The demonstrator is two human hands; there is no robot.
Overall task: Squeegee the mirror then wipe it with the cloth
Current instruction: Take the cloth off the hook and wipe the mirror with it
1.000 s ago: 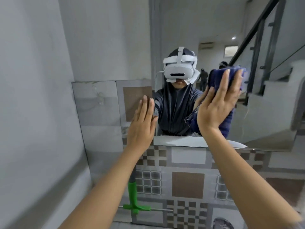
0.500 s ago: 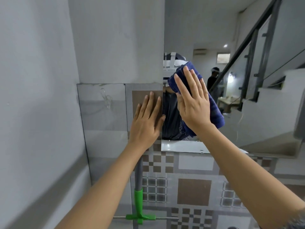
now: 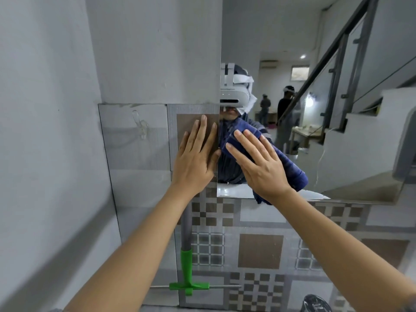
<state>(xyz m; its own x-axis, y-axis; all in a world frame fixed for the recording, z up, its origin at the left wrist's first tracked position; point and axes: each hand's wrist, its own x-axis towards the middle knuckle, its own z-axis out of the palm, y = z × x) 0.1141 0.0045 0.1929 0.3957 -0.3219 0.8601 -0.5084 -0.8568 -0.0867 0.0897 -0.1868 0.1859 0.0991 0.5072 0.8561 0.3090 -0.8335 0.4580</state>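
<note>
The mirror (image 3: 351, 140) hangs on the tiled wall ahead and reflects a stairway and a person in a headset. My right hand (image 3: 258, 163) lies flat with spread fingers on a dark blue cloth (image 3: 290, 167), pressing it against the mirror's lower left part. My left hand (image 3: 195, 158) rests open and flat on the tiles just left of the mirror's edge, its thumb at the edge. The squeegee (image 3: 186, 271), with a grey pole and green head, leans against the wall below my left forearm.
A grey plastered wall (image 3: 45, 154) closes in on the left. Patterned tiles (image 3: 261, 251) cover the wall under the mirror. A dark rounded object (image 3: 315, 304) shows at the bottom right. Two other people appear only as reflections far back in the mirror.
My right hand has slid the blue cloth from the mirror's upper middle leftward and down to its lower left. The view has shifted left; my left hand has stayed by the mirror's edge.
</note>
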